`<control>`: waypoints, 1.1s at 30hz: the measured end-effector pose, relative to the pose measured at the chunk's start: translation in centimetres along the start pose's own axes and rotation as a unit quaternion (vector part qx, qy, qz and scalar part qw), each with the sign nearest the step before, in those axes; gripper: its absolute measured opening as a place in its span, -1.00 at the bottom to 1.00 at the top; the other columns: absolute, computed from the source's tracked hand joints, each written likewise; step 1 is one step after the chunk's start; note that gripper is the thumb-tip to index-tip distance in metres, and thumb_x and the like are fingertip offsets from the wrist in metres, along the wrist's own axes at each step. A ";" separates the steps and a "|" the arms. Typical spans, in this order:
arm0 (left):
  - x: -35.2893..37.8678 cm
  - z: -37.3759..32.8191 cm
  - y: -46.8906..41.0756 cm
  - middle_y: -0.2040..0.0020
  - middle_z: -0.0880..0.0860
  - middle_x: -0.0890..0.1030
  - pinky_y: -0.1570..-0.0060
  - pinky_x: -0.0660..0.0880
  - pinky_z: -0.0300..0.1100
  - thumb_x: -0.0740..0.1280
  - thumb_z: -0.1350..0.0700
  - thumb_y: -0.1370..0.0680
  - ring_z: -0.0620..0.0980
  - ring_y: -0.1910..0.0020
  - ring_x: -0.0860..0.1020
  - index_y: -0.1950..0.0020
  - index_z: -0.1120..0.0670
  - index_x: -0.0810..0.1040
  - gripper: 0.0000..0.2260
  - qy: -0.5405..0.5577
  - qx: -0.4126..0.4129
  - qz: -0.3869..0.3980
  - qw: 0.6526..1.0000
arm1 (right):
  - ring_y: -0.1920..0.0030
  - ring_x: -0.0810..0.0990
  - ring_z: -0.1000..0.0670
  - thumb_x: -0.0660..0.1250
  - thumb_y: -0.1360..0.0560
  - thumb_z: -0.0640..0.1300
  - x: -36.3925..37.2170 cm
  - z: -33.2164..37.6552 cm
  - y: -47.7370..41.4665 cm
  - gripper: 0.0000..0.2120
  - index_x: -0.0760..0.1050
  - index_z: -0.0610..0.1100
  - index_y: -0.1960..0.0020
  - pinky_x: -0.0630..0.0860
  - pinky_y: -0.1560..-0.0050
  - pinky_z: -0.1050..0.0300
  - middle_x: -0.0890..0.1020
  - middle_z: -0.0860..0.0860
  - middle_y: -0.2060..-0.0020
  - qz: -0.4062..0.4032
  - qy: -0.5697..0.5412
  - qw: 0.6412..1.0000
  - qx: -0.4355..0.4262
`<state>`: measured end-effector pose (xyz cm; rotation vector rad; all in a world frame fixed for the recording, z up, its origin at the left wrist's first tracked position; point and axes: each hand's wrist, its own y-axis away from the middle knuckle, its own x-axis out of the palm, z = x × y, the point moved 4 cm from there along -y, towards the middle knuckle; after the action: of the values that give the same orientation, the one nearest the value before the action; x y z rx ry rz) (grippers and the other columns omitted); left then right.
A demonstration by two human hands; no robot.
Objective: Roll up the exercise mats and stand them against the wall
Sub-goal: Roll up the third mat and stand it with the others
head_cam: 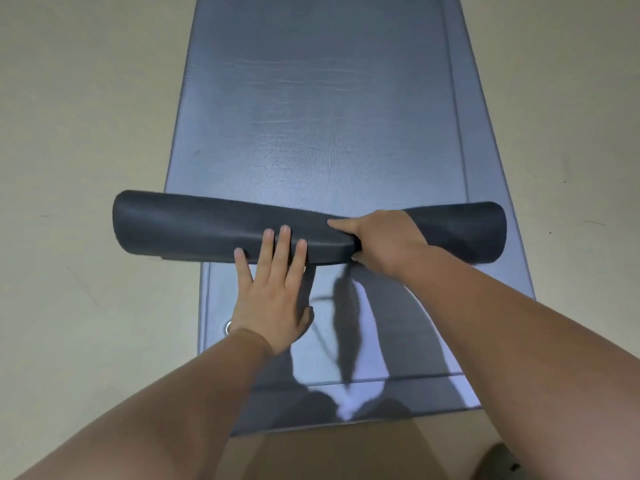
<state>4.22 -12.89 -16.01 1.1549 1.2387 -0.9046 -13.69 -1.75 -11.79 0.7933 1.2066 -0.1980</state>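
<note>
A dark grey exercise mat (194,226) is partly rolled into a loose tube lying crosswise. Beyond the roll its unrolled part (311,133) stretches away flat. Under it lies a second, blue-grey mat (398,327) that shows in front of the roll and along the right side. My left hand (273,289) lies flat with straight fingers pressing the near side of the roll. My right hand (384,237) grips the roll right of centre, thumb pointing left on top and fingers curled under the near edge, denting it there.
Pale beige floor (76,133) surrounds the mats on both sides. A small metal eyelet (228,328) sits in the lower mat's near-left corner, by my left wrist. My knees show at the bottom edge.
</note>
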 end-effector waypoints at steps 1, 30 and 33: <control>0.3 -0.2 0.8 -0.65 0.24 -0.18 -0.45 -0.20 0.45 0.44 -0.25 -0.38 0.28 -0.62 -0.19 -0.64 0.16 -0.10 0.08 0.005 0.002 -0.001 1.000 | -0.32 0.54 -0.12 0.39 -0.59 -0.05 0.0 0.3 0.6 -0.33 0.22 0.32 -0.59 0.42 -0.27 0.01 0.60 0.00 -0.35 0.022 -0.013 1.000 -0.013; -2.9 2.6 -12.5 -0.56 0.15 -0.48 -0.42 -0.23 0.50 0.38 -0.56 -0.20 0.24 -0.55 -0.45 -0.54 0.06 -0.53 0.39 -0.027 -0.058 0.104 0.993 | -0.60 -0.40 -0.34 0.46 -0.33 0.43 1.6 -1.7 -3.0 0.30 -0.37 0.02 -0.65 -0.32 -0.48 -0.55 -0.34 -0.26 -0.62 -0.119 0.026 0.989 0.087; -4.0 3.4 -15.0 -0.60 0.12 -0.41 -0.45 -0.20 0.48 0.46 -0.50 -0.20 0.22 -0.58 -0.39 -0.58 0.05 -0.46 0.39 -0.031 -0.051 0.131 0.990 | -0.62 -0.33 -0.36 0.47 -0.48 0.18 1.9 -1.9 -4.0 0.18 -0.43 0.05 -0.62 -0.29 -0.46 -0.58 -0.28 -0.27 -0.63 -0.100 0.073 0.987 0.104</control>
<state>-10.05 -19.71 -14.61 1.1670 1.0420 -0.6669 -16.58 -2.94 -15.52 0.8787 1.4210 -0.4436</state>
